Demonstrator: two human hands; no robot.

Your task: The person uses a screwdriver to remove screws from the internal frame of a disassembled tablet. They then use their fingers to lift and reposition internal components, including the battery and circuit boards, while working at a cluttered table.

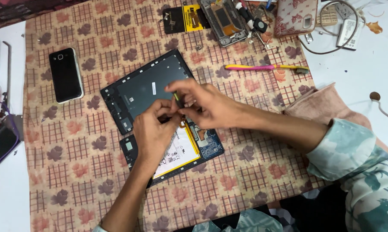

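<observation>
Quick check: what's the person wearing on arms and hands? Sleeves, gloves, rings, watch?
Both hands are bare: no gloves, and no rings or watch show. The left hand has a bare forearm up to the frame edge, where only a sliver of pale fabric shows. The right hand has a bare forearm up to a loose pale mint sleeve with darker teal leafy print, ending near the elbow.

Place: it was a phone repair bench.
Evidence: an opened tablet (pixel 159 116), a gutted phone frame (pixel 223 21), a battery (pixel 349 33) and a brush (pixel 267 67) lay around.
</observation>
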